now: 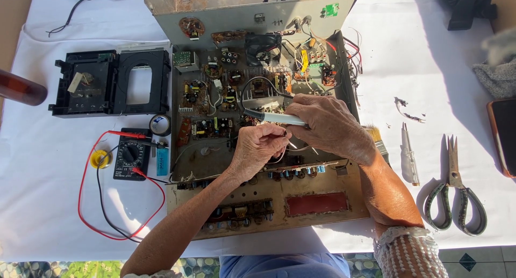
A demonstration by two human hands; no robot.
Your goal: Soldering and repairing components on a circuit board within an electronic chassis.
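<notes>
Right hand point(328, 125) grips a white soldering iron point(274, 117), tip pointing left, over the middle of the open amplifier chassis point(344, 68). Left hand point(258, 146), touching the right, pinches a thin wire point(293, 145). To the left lies a black multimeter point(130, 158); to the right, a screwdriver point(409, 154) and scissors point(456, 189).

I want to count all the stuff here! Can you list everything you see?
chassis: 1, grey, rusty, centre
iron: 1, white, in right hand
wire: 1, thin, at left fingers
drive: 1, black, upper left
meter: 1, black, left
leads: 2, red and black, left
tape: 1, dark, above meter
scissors: 1, grey, right
screwdriver: 1, clear, right
brush: 1, right of chassis
left hand: 1, centre
right hand: 1, centre
</notes>
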